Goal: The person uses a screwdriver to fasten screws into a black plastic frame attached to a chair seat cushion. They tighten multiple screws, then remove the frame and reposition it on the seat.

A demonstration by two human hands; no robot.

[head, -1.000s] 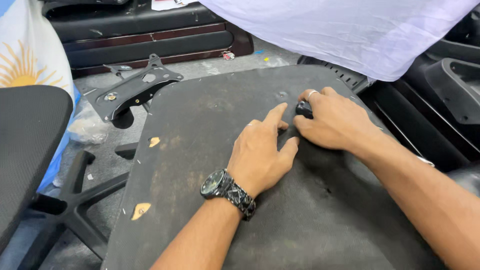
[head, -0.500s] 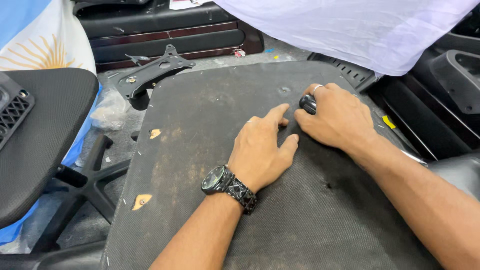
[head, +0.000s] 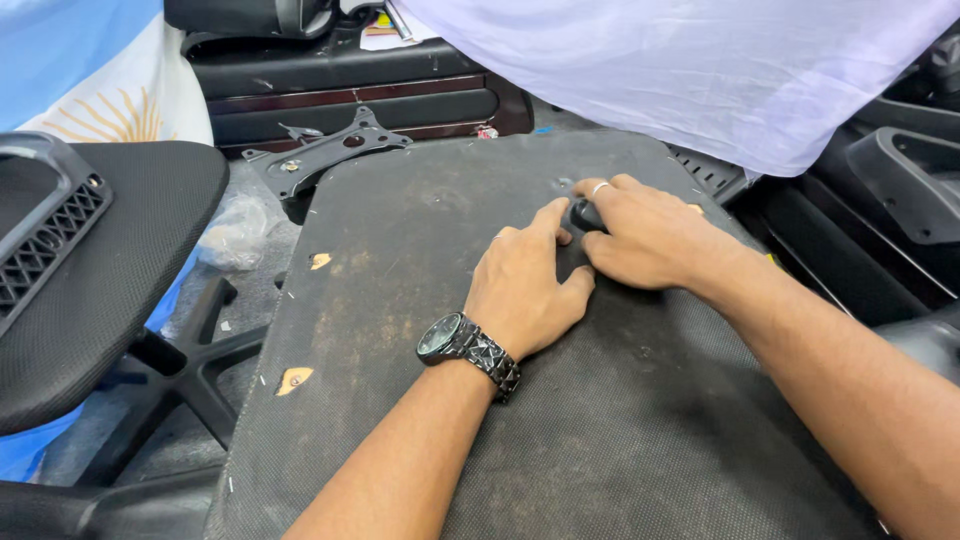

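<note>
I am gripping a small black knob (head: 585, 214) with my right hand (head: 650, 240) — hard, light, probably slippery; my left hand (head: 525, 290) is lying flat on the stiff seat panel (head: 400, 280).

- The black chair seat (head: 95, 270) fills more of the view left of the dark board (head: 420, 300), its ribbed plastic part (head: 45, 235) now fully visible.
- The metal bracket (head: 330, 150) now sits just off the board's far-left corner.
- On the board, the left hand (head: 525, 290) and right hand (head: 645, 235) have shifted slightly toward its far edge, around a small black object (head: 585, 213).
</note>
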